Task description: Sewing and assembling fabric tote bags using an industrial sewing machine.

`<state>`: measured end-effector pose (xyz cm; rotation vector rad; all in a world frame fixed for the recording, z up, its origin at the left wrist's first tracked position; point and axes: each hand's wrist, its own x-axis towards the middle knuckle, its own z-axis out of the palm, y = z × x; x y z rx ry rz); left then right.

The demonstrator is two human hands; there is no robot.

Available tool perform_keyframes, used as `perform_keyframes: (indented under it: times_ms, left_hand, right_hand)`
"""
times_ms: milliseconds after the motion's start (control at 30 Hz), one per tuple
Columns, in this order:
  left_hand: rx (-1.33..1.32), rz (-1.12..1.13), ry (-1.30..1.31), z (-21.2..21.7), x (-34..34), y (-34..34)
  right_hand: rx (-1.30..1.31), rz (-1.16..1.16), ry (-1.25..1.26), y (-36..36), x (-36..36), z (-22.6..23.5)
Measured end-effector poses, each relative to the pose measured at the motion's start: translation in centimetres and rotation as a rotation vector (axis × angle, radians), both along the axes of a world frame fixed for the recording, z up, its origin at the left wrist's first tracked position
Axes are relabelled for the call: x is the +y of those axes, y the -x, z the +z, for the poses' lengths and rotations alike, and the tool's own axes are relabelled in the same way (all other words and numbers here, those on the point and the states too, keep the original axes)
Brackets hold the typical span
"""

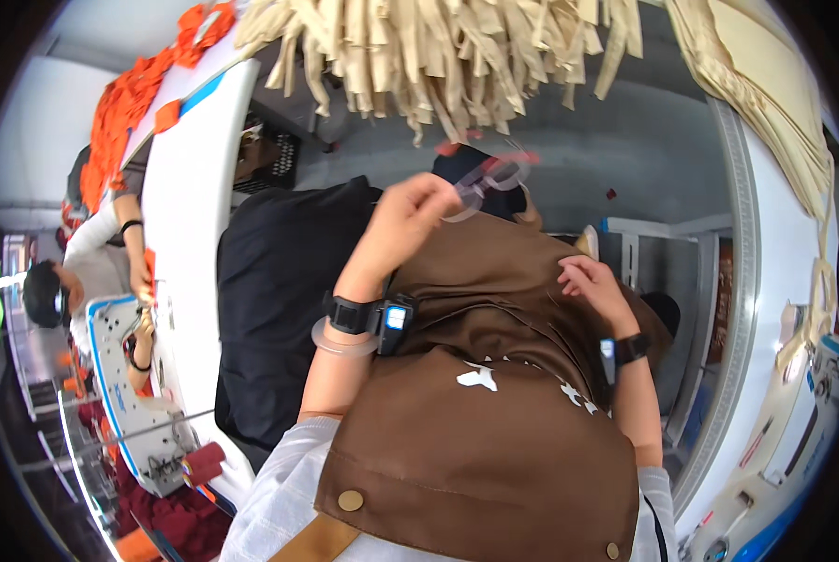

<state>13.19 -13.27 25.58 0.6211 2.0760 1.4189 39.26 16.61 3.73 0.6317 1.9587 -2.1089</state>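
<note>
My left hand [412,223] is raised over the lap of my brown apron [475,431], its fingers pinched shut on a grey, see-through thing with two rounded loops [487,187]. Motion smears that thing, so its exact kind cannot be made out; it looks somewhat like eyeglasses. My right hand [595,286] hovers above the right side of the apron, fingers loosely bent and apart, with nothing visible in it. Both wrists wear dark bands with small devices. Black cloth [293,300] hangs just left of my left forearm.
Cream fabric strips [438,56] hang ahead in a thick bunch. At left, a person [91,272] works at a sewing machine [124,393] beyond a white table [185,234], near orange cloth [124,122]. At right, another white table [766,244] bears cream cloth [766,84] and a machine [803,450].
</note>
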Motion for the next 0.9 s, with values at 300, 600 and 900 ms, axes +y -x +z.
perform_keyframes:
  times_ms: [300,600,900]
  left_hand:
    - [0.216,-0.59,0.075,-0.4,0.1,-4.2]
    - [0.161,-0.596,0.104,-1.9,0.0,-2.6]
    - [-0.017,-0.257,0.001,-7.0,3.9,5.9]
  right_hand:
    - [0.132,0.046,0.275,2.4,-3.8,13.4]
    - [0.202,0.173,0.047,3.6,-4.8,13.1]
    - [0.186,0.091,0.008,17.8,0.4,12.2]
